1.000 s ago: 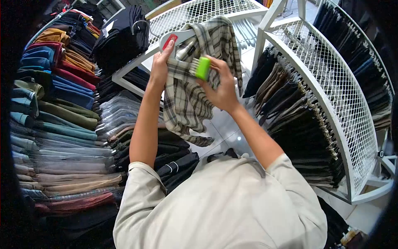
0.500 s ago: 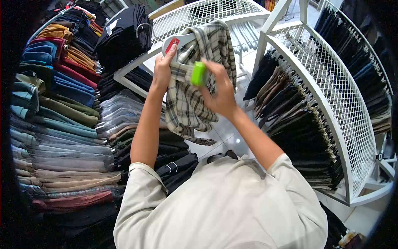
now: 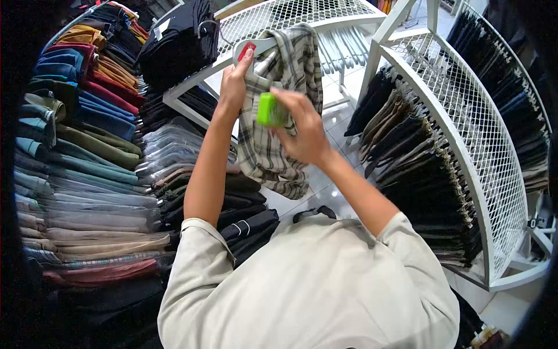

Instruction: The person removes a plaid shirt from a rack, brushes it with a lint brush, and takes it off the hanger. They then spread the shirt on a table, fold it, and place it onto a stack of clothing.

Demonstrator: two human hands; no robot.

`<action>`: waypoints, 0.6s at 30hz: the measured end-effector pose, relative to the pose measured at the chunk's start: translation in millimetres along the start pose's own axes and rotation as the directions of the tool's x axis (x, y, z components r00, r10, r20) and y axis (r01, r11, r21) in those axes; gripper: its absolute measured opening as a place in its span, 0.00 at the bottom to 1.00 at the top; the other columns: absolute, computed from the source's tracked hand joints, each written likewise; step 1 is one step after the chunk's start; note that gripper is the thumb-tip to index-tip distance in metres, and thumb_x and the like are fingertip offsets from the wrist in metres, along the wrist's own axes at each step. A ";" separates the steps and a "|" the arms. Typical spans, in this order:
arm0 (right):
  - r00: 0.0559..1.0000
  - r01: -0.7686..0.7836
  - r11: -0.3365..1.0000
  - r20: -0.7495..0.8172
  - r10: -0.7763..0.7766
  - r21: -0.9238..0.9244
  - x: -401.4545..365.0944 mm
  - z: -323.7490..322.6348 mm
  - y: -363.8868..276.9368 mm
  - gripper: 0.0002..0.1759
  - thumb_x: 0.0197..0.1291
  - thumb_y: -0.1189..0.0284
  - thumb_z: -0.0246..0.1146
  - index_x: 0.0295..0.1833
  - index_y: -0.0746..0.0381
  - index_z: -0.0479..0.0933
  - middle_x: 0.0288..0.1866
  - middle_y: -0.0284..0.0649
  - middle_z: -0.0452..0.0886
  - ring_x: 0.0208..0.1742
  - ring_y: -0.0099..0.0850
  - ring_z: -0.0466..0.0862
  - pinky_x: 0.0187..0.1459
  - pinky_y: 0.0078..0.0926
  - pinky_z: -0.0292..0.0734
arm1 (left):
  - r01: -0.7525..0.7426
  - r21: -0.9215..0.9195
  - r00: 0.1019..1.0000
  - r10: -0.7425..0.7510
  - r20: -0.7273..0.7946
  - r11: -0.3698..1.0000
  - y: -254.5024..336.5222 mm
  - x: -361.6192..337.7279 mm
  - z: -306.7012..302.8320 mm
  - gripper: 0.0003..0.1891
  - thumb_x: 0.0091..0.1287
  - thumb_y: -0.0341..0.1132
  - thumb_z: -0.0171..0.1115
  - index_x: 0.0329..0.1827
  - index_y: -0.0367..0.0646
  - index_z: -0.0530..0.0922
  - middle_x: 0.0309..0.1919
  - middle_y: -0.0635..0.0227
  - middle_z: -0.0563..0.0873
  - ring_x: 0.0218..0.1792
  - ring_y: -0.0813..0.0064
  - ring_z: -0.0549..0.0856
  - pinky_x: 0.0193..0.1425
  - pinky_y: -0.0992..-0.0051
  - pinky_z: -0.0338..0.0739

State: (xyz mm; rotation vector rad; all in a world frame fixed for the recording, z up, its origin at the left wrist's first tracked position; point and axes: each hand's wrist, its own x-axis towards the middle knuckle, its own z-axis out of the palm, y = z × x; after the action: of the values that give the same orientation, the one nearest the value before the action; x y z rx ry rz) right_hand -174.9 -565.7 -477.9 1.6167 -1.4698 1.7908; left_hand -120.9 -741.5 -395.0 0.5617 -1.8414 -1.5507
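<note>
My left hand is closed on a grey clothes hanger with a red label, its thumb lying against the label. A cream and dark plaid shirt hangs from that hanger, its lower part bunched and drooping in folds. In the fingers of my right hand is a bright green brush, slightly smeared by motion. Its pale bristles face left, close over the front of the shirt. The right palm is turned toward the cloth.
Folded trousers in many colours are packed along a rack at left. A stack of dark clothes hangs behind my left hand. White mesh-topped racks stand ahead and at right, with trousers hanging below. White hangers hang at the back.
The green brush in my right hand has moved left and slightly down across the shirt. My left hand and the hanger have shifted slightly right, and the shirt's lower folds have swung.
</note>
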 end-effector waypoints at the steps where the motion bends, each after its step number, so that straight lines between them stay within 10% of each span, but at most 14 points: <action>1: 0.999 -0.020 0.999 0.026 0.019 0.038 3.6 6.9 8.2 0.38 0.49 0.84 0.68 0.70 0.62 0.70 0.63 0.51 0.77 0.64 0.52 0.78 0.66 0.44 0.75 | -0.056 0.018 0.998 0.055 0.010 0.998 -2.4 2.7 2.8 0.24 0.76 0.53 0.58 0.44 0.38 0.84 0.31 0.74 0.82 0.32 0.82 0.76 0.41 0.76 0.71; 4: 0.998 -0.021 0.984 0.058 0.011 0.177 -53.8 39.4 13.7 0.38 0.50 0.83 0.68 0.70 0.60 0.70 0.63 0.52 0.76 0.64 0.53 0.77 0.65 0.45 0.75 | -0.067 0.012 0.998 0.066 0.022 0.998 0.3 6.6 0.4 0.23 0.75 0.52 0.59 0.46 0.37 0.85 0.33 0.73 0.84 0.32 0.82 0.78 0.43 0.78 0.72; 7: 0.733 -0.088 0.991 0.680 -0.001 0.096 -143.4 43.0 7.0 0.34 0.53 0.78 0.68 0.69 0.61 0.71 0.63 0.51 0.78 0.65 0.52 0.78 0.66 0.45 0.75 | -0.120 -0.096 0.993 0.122 0.008 0.988 3.4 7.9 -13.8 0.23 0.76 0.49 0.58 0.55 0.34 0.84 0.45 0.67 0.86 0.44 0.78 0.82 0.54 0.78 0.74; 9: 0.602 -0.135 0.988 0.798 0.017 0.081 -152.0 34.5 4.3 0.33 0.54 0.76 0.69 0.68 0.61 0.71 0.63 0.51 0.79 0.65 0.51 0.78 0.66 0.44 0.75 | -0.020 -0.187 1.000 0.022 0.008 0.982 -6.2 19.7 -32.5 0.25 0.75 0.47 0.58 0.60 0.31 0.81 0.53 0.62 0.86 0.55 0.74 0.82 0.64 0.76 0.70; 12: 0.974 0.097 0.989 0.195 -0.118 0.116 -91.5 12.6 14.2 0.36 0.51 0.79 0.69 0.69 0.62 0.69 0.62 0.50 0.79 0.64 0.50 0.79 0.64 0.43 0.76 | -0.117 -0.133 0.993 0.115 -0.024 0.984 -5.3 16.9 -34.9 0.26 0.74 0.46 0.59 0.62 0.29 0.80 0.55 0.60 0.86 0.57 0.72 0.81 0.67 0.75 0.69; 15: 0.988 0.111 0.994 -0.110 -0.113 -0.020 -8.7 -0.3 14.6 0.40 0.49 0.81 0.68 0.70 0.64 0.64 0.62 0.54 0.74 0.62 0.54 0.77 0.63 0.46 0.75 | -0.172 -0.024 0.985 0.171 -0.012 0.985 2.9 4.5 -25.0 0.27 0.74 0.47 0.59 0.62 0.28 0.80 0.55 0.60 0.86 0.57 0.73 0.81 0.67 0.75 0.69; 18: 0.993 0.078 0.993 -0.078 -0.084 -0.087 12.5 17.4 26.1 0.37 0.52 0.81 0.67 0.70 0.64 0.64 0.62 0.54 0.74 0.62 0.55 0.77 0.63 0.48 0.74 | -0.113 0.007 0.992 0.112 0.053 0.994 18.2 -12.7 -12.2 0.27 0.73 0.48 0.60 0.59 0.28 0.82 0.50 0.63 0.86 0.53 0.74 0.82 0.64 0.76 0.70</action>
State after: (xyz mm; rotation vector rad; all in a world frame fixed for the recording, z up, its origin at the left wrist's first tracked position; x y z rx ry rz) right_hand -189.6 -595.8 -482.0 1.5220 -1.4036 1.7065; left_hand -101.8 -737.5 -378.9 0.4182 -1.8877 -1.4951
